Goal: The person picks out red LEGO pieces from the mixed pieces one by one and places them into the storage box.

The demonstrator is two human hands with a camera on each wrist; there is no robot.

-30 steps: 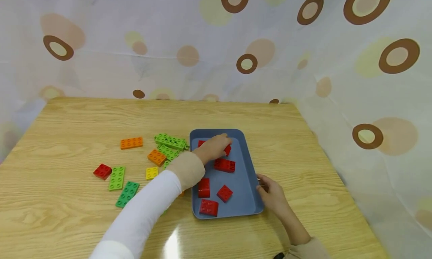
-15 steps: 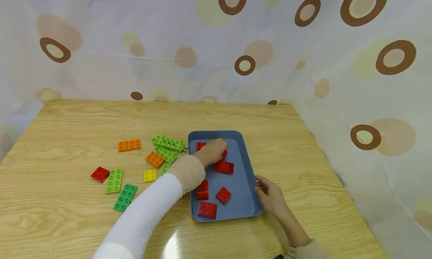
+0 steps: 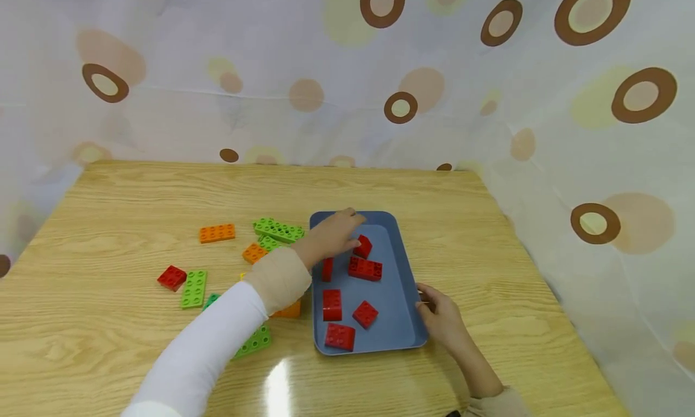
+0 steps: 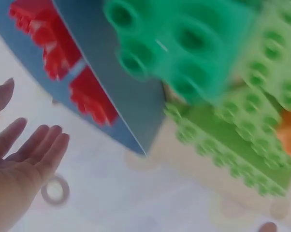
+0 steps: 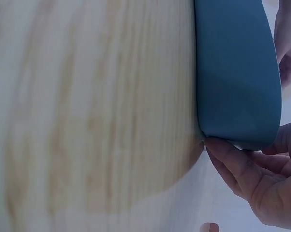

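My left hand (image 3: pixel 332 235) hovers over the far left part of the blue-grey tray (image 3: pixel 392 308), fingers extended and holding nothing. Just beyond its fingertips lies a red toy building brick (image 3: pixel 362 247). Several more red bricks lie in the tray, among them a long one (image 3: pixel 365 269), a curved one (image 3: pixel 332 305) and a small square one (image 3: pixel 365 314). In the left wrist view the palm and spread fingers (image 4: pixel 52 153) are apart from the bricks. At the tray's right wall, my right hand (image 3: pixel 444 317) grips the side, its fingers low on the wall and its thumb near the rim.
Left of the tray lie loose bricks: light green (image 3: pixel 278 230), orange (image 3: pixel 217 233), red (image 3: pixel 172 277) and another light green (image 3: pixel 193 289). My left sleeve (image 3: pixel 217 326) covers part of them. A patterned cloth (image 3: pixel 260 55) hangs behind the wooden table (image 3: pixel 136 206).
My left hand has let go of a red brick, which now lies in the tray's far part, and has lifted slightly with its fingers spread. The right hand stays at the tray's side.
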